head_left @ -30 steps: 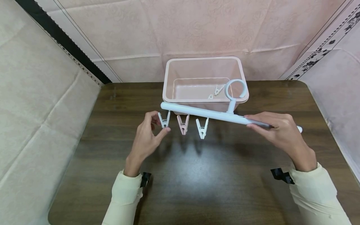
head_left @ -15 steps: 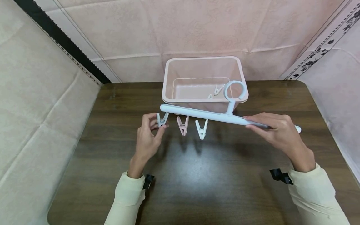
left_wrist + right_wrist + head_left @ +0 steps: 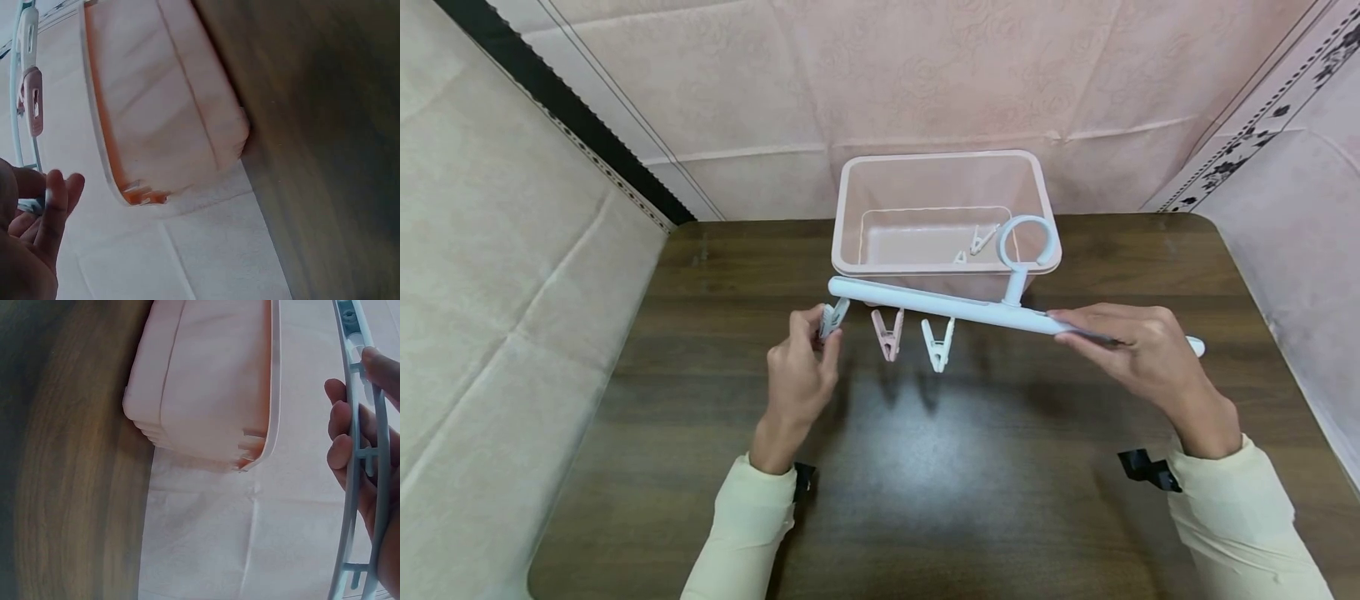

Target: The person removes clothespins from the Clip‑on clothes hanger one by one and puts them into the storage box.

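Note:
A light blue clothes hanger is held over the table by my right hand, whose fingers and thumb grip its right part. Its hook points away from me and overlaps the bin. Under the bar hang a pink clothespin and a white clothespin, side by side. My left hand pinches a pale blue clothespin between thumb and fingers, right at the hanger's left end. In the left wrist view the fingers hide most of that clothespin.
Behind the hanger stands a pale pink plastic bin at the table's far edge. Inside it lie a white clothespin and another small white piece. A cloth hangs beyond the brown wooden table.
My left hand has turned the pale blue clothespin, which now shows narrower and more edge-on beneath the hanger's end. The right hand and hanger stay almost still.

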Demonstrator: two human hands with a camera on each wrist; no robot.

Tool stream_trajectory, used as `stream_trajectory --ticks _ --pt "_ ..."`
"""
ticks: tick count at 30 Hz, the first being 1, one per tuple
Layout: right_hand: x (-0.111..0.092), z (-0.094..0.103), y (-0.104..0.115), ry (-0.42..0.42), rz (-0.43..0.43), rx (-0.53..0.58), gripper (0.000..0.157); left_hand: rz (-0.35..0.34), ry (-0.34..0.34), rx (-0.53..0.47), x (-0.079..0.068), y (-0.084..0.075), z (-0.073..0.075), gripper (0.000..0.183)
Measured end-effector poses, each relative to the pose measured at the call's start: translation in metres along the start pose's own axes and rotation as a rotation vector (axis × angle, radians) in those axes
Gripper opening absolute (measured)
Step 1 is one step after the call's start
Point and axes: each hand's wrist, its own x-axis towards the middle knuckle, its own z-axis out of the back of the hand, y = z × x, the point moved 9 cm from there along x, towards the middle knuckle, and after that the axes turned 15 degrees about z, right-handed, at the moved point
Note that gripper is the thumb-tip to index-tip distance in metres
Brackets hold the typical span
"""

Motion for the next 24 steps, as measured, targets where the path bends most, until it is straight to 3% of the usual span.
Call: stream_trajectory --ticks 7,11,24 --pt "-0.002 -0.003 -0.001 0.024 0.006 -0.020 0.044 -0.090 -0.079 0.129 -0.005 -0.006 -0.003 0.019" --pt "-0.002 -0.006 -0.002 0.047 0.003 -0.027 0.046 -0.103 -0.080 0.170 -0.005 -0.007 -0.004 0.013" --pt "-0.003 -0.004 -0.004 0.013 -0.009 -0.063 0.046 0.052 -0.007 0.059 0.001 0.007 -0.003 0.023"
